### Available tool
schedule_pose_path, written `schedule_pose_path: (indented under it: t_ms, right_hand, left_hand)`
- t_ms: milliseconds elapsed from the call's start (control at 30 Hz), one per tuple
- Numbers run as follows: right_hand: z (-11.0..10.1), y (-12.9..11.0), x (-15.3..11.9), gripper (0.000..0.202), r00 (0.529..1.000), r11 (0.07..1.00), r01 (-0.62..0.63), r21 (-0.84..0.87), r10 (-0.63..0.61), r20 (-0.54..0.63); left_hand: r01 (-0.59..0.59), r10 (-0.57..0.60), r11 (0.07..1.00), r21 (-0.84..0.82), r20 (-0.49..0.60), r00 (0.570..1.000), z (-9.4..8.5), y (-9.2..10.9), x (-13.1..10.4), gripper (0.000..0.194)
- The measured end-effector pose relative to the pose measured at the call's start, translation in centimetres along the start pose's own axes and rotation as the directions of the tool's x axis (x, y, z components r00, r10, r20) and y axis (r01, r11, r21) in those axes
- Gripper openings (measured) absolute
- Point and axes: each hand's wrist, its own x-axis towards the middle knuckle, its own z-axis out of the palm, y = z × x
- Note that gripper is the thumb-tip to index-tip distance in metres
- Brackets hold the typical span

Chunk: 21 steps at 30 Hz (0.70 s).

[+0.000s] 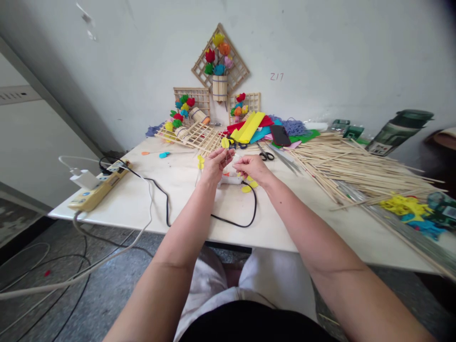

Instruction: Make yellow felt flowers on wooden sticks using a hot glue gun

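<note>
My left hand [216,165] is closed in a pinch near the middle of the table. A round yellow petal [225,142] shows just above its fingertips, seemingly on a thin stem held there. Close by on the right, my right hand [252,168] has thumb and fingers pressed together; whatever is in them is too small to name. Beneath both hands lies a white glue gun [232,180], partly hidden, with a black cord. Yellow petals [246,189] are on the table beside it. Another yellow piece [201,162] is just left of my left hand.
Black-handled scissors [266,156], a phone [280,136] and coloured paper strips [251,127] lie behind my hands. Thin wooden sticks [356,161] spread over the right side. Lattice frames with flowers [220,61] stand at the wall. A power strip [101,185] with cords is at left.
</note>
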Motion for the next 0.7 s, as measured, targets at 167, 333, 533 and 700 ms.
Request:
schedule_pose_path:
  t_ms: [167,333,533,700]
  right_hand:
    - [0.2,0.2,0.2,0.014,1.0,0.999,-0.029,-0.043,0.029,-0.009]
    - [0.4,0.4,0.5,0.014,0.998,0.996,-0.059,-0.061,0.058,-0.019]
    - [0.7,0.5,0.3,0.014,0.999,0.997,-0.04,-0.067,0.039,-0.014]
    - [1.1,0.2,0.2,0.016,0.998,0.995,-0.047,-0.094,0.044,-0.037]
  left_hand:
    - [0.006,-0.006,1.0,-0.005,-0.024,1.0,0.1,-0.1,0.1,0.013]
    - [0.003,-0.002,1.0,0.015,-0.05,0.999,-0.1,-0.3,0.3,0.015]
    - [0.001,-0.001,1.0,0.002,-0.057,0.998,0.0,-0.3,0.3,0.014]
    - [-0.005,0.003,1.0,-0.023,-0.072,0.997,0.2,-0.3,0.2,0.011]
